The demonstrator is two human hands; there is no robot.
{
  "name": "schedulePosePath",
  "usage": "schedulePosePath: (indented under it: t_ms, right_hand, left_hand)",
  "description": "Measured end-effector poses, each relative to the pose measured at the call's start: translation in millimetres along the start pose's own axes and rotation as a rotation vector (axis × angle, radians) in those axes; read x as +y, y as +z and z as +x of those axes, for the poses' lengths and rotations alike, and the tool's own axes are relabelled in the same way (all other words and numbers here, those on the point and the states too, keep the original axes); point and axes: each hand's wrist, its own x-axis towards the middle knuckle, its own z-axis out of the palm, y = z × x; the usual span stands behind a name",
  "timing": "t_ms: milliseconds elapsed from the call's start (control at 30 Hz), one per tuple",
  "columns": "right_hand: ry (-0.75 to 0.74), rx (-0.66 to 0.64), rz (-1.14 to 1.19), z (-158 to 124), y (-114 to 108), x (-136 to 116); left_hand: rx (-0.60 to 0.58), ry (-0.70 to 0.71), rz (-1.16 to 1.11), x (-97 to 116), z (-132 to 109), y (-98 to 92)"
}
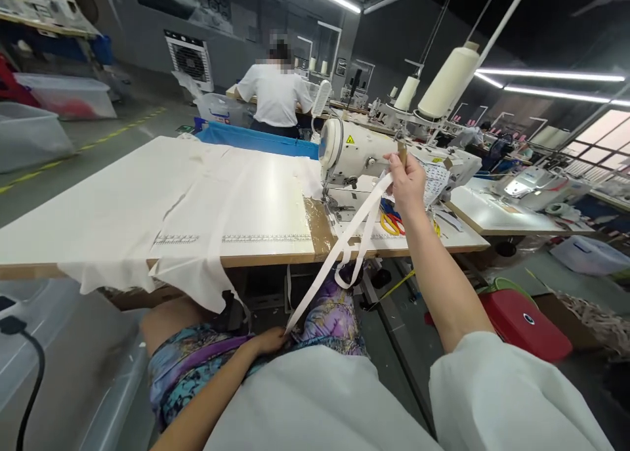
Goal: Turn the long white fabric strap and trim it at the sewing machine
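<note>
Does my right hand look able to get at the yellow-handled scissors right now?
Probably yes: the scissors lie near your right hand, with their handles uncovered, though that hand is holding the white strip and may need to free its fingers first.

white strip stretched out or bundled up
Partly stretched: one length of the strip runs straight from the right hand to the left hand; another hangs in a loop.

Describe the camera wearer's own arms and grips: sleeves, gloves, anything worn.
The right arm has a loose, short, plain whitish sleeve with a wide opening. The left forearm is bare as far as it shows; no sleeve can be made out there. The right grip and left grip are ungloved. No watch or bracelet shows; rings would be too small to tell.
</note>
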Motion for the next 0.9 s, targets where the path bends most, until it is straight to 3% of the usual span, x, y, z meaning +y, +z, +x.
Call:
schedulePosePath:
  t_ms: [233,533,733,900]
  right_hand:
    - [-0.093,-0.086,-0.094,-1,14,-24]
    - [-0.167,-0.170,-0.117,-1,26,-57]
    - [-0.157,-0.188,-0.066,10,35,-56]
    - [-0.171,-0.200,-0.089,11,39,-52]
  left_hand:
    - [-0.017,-0.062,0.030,-4,-1,3.9]
    - [0.125,-0.006,-0.117,2,-16,2.1]
    - [0.234,0.097,-0.278,27,-33,-7.1]
    - [0.328,0.189,-0.365,62,-55,-32.5]
